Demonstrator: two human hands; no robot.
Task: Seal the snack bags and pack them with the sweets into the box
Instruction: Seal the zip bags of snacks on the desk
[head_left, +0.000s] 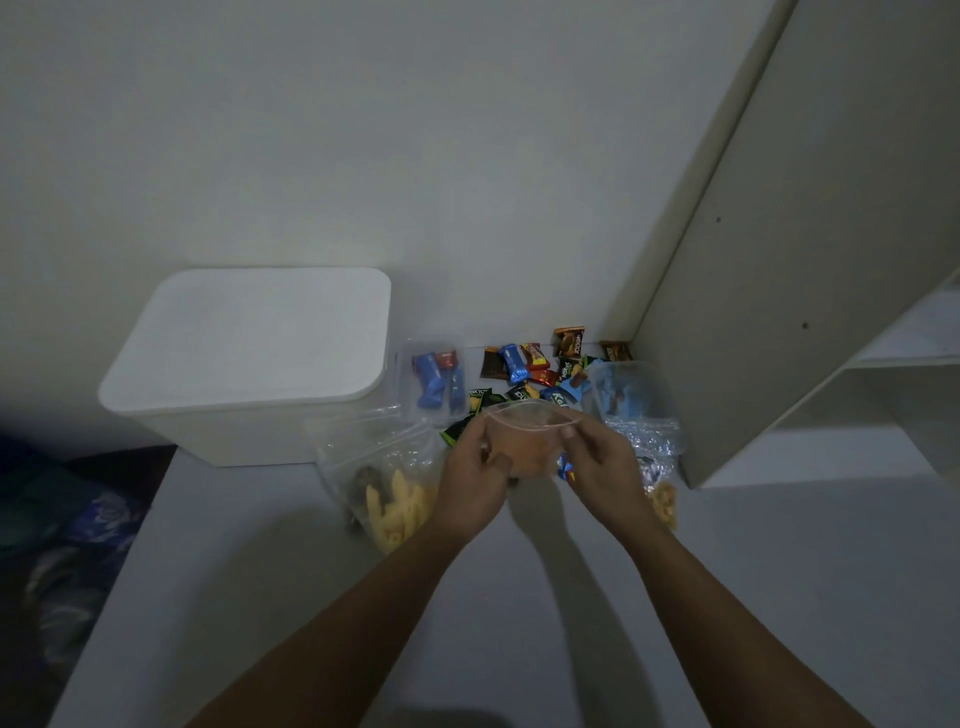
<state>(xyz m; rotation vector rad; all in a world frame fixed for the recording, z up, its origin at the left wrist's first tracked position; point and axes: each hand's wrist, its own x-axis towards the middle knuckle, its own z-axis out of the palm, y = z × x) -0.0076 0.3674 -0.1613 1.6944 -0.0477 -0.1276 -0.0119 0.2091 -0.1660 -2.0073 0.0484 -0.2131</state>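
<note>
At frame centre, the left hand (475, 462) and right hand (597, 457) each pinch one end of the orange-snack zip bag (527, 441), holding its strip taut, probably for sealing. The lidded white box (249, 358) stands at left, awaiting packing.

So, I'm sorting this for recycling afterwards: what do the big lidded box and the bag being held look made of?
The white box looks like matte moulded plastic: smooth, uniform, with rounded lid corners. The snack bag held by the left hand and right hand looks like thin clear plastic film with a zip strip: orange contents show through.
</note>
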